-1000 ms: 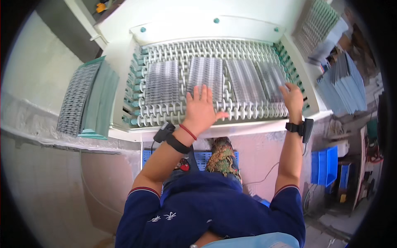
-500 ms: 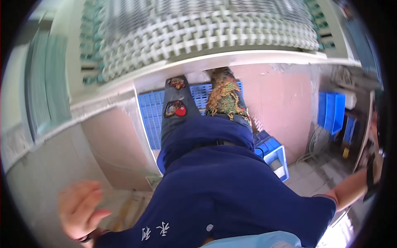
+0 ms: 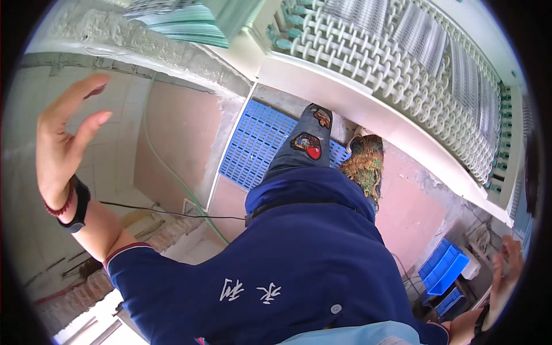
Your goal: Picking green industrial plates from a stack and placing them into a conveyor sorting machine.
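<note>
My left hand [image 3: 62, 135] is raised at the left side, fingers curved and thumb apart, holding nothing. A dark wristband and a red bead bracelet circle that wrist. Nearest to it, farther up, is a stack of thin green sheets [image 3: 190, 26] on a ledge. At the lower right my right hand [image 3: 503, 282] is held up with fingers apart, and nothing shows in it. Close to it is the right end of a white conveyor [image 3: 397, 95] with rows of white rollers and green end fittings. Neither hand touches the conveyor or the sheets.
Under my feet lies a blue slatted plastic platform [image 3: 253, 144]. Blue plastic bins [image 3: 443, 265] stand at the lower right. A rough concrete ledge [image 3: 109, 40] runs along the upper left. A green hose [image 3: 187, 187] and a black cable [image 3: 172, 213] cross at the left.
The view and my body have turned, so the conveyor now slants down to the right. My left hand has moved up and opened wider. My right hand now shows more plainly.
</note>
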{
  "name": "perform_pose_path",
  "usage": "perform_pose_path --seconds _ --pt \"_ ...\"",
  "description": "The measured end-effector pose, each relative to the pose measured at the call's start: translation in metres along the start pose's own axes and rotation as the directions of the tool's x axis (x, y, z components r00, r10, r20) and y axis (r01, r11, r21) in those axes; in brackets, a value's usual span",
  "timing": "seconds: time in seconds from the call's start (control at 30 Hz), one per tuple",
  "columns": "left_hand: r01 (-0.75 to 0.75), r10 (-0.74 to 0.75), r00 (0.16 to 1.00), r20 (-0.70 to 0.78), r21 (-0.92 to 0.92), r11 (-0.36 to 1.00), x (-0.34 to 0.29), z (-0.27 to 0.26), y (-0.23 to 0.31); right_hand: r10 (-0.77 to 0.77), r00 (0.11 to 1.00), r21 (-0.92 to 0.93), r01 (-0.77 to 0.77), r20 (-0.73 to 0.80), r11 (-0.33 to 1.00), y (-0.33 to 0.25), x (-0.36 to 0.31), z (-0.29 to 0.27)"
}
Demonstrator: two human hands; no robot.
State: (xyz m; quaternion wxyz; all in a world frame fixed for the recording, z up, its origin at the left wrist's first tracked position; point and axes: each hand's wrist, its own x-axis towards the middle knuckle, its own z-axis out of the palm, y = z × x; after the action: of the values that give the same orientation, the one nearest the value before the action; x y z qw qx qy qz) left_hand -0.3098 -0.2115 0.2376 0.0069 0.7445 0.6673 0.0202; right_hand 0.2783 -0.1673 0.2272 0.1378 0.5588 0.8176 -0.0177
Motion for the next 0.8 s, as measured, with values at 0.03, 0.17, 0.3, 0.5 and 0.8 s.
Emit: perform_pose_path --seconds 0.03,0.17,0.3,0.5,0.8 --pt "0.054 -0.054 0.998 -0.033 -0.027 0.998 -0.008 -0.009 -0.008 -0.008 1.0 -0.011 0.008 -0.022 1.0 -0.006 0.006 -0.007" --pt "0.332 -0.334 0.942 -0.04 -0.06 0.941 -0.052 -0.038 -0.047 -0.079 0.996 0.01 0.079 -0.035 0.997 -0.021 0.021 -0.021" --pt "0.599 -0.599 0.801 0.004 -0.024 0.801 -0.091 -0.081 -0.113 -0.007 0.997 0.024 0.005 0.074 1.0 -0.056 0.043 -0.066" --pt "0.485 -0.408 0.871 -0.274 0.342 0.805 -0.01 -0.131 -0.183 -0.4 0.891 -0.267 0.341 -0.213 0.901 -0.091 0.125 -0.08" --pt "0.039 -0.248 0.867 -0.433 -0.437 0.898 0.108 0.058 -0.088 -0.437 0.729 0.606 0.682 -0.526 0.408 -0.244 0.29 -0.04"
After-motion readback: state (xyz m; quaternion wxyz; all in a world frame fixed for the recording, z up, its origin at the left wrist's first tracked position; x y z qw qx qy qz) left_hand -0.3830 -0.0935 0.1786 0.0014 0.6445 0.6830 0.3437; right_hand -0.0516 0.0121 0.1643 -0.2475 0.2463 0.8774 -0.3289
